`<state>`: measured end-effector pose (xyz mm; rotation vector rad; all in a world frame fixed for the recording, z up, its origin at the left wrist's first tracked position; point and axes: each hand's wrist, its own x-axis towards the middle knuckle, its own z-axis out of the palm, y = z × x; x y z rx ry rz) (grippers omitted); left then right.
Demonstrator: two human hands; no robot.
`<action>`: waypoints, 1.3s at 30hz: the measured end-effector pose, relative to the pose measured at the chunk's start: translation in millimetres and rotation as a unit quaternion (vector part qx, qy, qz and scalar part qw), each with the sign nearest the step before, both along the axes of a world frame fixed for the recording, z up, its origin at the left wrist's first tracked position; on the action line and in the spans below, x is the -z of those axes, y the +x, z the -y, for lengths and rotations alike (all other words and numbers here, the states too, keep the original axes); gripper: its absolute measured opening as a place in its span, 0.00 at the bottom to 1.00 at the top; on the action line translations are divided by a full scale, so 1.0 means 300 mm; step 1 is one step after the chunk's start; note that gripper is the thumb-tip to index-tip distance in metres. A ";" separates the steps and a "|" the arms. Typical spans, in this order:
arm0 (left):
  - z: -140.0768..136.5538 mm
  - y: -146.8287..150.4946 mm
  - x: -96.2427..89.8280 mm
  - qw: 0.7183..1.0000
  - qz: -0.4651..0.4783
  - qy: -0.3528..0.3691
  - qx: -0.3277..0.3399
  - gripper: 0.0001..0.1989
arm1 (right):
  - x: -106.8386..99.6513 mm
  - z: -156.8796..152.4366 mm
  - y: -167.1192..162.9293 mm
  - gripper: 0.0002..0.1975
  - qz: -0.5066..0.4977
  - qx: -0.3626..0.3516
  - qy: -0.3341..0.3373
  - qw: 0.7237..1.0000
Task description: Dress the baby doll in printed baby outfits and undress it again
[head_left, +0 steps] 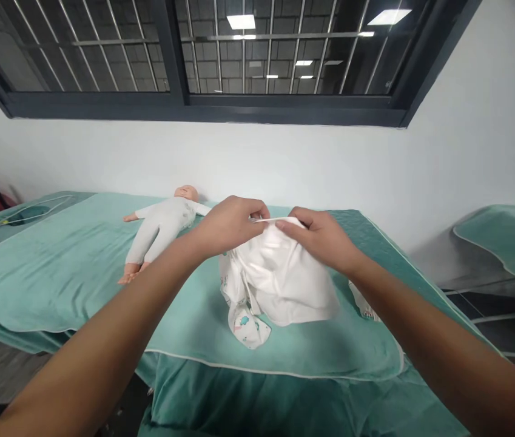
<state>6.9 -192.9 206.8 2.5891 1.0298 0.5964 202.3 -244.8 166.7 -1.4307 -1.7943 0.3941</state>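
— Your left hand and your right hand both pinch the upper edge of that white garment, thumbs and fingers closed on it.
— Where do you have it, judged from the doll?
— You hold it to the right of the doll as you look, over the green pad, its patterned part hanging nearer you than the doll.
— And above and beyond the doll, you face a dark-framed window.
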 end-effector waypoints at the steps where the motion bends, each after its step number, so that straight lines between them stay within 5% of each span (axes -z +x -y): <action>1: -0.017 -0.008 0.017 0.999 -0.010 0.034 -0.036 0.11 | 0.002 -0.009 0.014 0.22 0.011 0.033 0.026 0.999; 6: -0.085 -0.040 0.089 0.977 -0.038 0.128 -0.168 0.18 | 0.025 -0.015 0.093 0.20 0.088 0.115 0.076 0.987; 9: -0.100 -0.040 0.107 0.972 -0.023 0.148 -0.182 0.20 | 0.043 -0.005 0.126 0.18 0.126 0.131 0.077 0.980; 17: -0.126 -0.057 0.148 0.977 0.117 0.056 -0.170 0.20 | 0.067 0.045 0.186 0.17 0.112 0.193 0.073 0.972; 23: -0.111 -0.072 0.116 0.956 0.225 0.041 -0.183 0.19 | 0.075 0.056 0.252 0.14 0.119 0.236 -0.014 0.964; 26: -0.081 -0.034 0.088 0.966 0.203 0.032 -0.157 0.20 | 0.097 0.027 0.211 0.08 0.105 0.153 -0.046 0.982; 29: -0.044 0.024 0.065 0.980 0.153 0.037 -0.123 0.19 | 0.126 -0.011 0.100 0.28 0.056 -0.011 -0.016 0.998; 31: -0.019 0.053 0.051 0.986 0.113 0.055 -0.109 0.17 | 0.138 -0.035 0.017 0.31 0.041 -0.081 -0.018 0.996; 35: 0.014 0.052 0.032 0.983 0.018 0.124 -0.136 0.13 | 0.130 -0.076 -0.064 0.13 0.025 -0.036 0.021 0.999; 39: -0.006 0.000 0.037 0.944 -0.107 0.217 -0.224 0.12 | 0.098 -0.117 -0.014 0.13 0.089 0.055 0.067 0.992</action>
